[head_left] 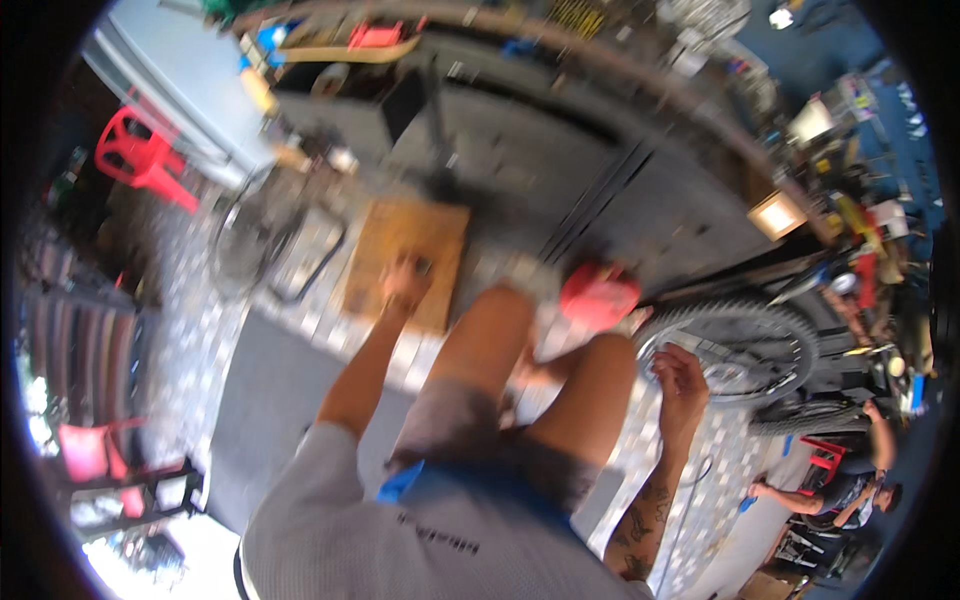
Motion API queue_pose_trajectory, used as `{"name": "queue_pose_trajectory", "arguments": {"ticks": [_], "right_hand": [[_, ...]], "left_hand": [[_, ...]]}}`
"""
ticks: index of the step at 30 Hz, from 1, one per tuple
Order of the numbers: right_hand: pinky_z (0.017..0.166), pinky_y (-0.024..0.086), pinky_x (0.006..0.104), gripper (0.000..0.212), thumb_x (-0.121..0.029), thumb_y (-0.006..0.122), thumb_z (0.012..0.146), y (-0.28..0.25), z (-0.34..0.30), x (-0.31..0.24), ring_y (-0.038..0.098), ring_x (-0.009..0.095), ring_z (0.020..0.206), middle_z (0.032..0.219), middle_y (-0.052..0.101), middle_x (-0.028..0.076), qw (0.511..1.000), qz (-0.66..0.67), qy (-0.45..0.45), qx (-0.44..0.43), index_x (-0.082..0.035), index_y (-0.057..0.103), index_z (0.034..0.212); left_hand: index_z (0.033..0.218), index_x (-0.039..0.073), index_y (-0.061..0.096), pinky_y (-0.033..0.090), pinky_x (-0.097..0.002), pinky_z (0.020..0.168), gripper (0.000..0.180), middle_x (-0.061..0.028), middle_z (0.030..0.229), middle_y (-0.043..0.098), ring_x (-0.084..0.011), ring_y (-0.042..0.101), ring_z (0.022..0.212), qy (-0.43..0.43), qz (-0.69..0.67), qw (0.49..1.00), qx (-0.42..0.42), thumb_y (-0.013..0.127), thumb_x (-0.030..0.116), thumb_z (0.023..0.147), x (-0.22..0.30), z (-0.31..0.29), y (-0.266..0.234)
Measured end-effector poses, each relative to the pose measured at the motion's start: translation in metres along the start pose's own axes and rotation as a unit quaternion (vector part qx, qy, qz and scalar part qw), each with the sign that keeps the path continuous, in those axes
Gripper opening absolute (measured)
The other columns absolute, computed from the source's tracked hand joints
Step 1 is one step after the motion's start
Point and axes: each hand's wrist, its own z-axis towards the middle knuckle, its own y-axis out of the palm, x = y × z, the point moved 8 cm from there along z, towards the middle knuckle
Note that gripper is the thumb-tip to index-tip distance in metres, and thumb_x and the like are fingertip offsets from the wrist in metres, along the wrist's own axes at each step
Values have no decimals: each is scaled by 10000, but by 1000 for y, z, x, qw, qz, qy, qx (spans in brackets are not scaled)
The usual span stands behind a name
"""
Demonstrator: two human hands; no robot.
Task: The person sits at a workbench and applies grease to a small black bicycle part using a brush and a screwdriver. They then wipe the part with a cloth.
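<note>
My left hand (404,284) reaches down over a brown wooden board (385,240) on the paved floor. A small dark piece (424,266) shows right beside its fingers. Motion smears that hand, so whether it grips the piece cannot be made out. Off to the right, my right hand (682,388) is raised beside my knee, its fingers loosely bent and somewhat apart, with nothing visible in them. Behind it in the picture lies a bicycle wheel with a knobbly black tyre (790,325); whether they touch is unclear.
A round red container (600,296) stands beyond my knees. Left of the board is a wire-like round thing (245,240), blurred. A dark mat (270,410) covers the near left floor. A cluttered workbench (640,70) curves across the back. Another person (850,495) sits at the far right.
</note>
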Motion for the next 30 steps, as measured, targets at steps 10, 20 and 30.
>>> {"name": "queue_pose_trajectory", "arguments": {"ticks": [10,20,30], "right_hand": [[1036,512,402,658,-433,836,890,-16,330,-492,674,294,1176,1270,700,239,792,79,-506,334,60,646,1283],[627,601,423,427,-376,762,908,-43,416,-596,728,263,601,710,705,161,831,50,-457,312,21,606,920],[380,426,270,315,-309,694,1028,118,109,-425,491,86,445,697,583,0,881,185,-426,-91,-20,568,1018]], "left_hand": [[1572,28,419,382,-572,1167,809,-236,1609,416,-425,399,1481,-2,80,997,24,762,336,908,-20,-44,-11],[1448,115,586,459,-557,1082,596,-214,1471,532,-429,509,1327,67,10,995,67,709,171,868,-40,-54,-25],[1294,-36,694,568,-331,923,349,-130,1094,797,-176,741,1043,225,-379,859,262,649,230,1072,107,-127,-311]]}}
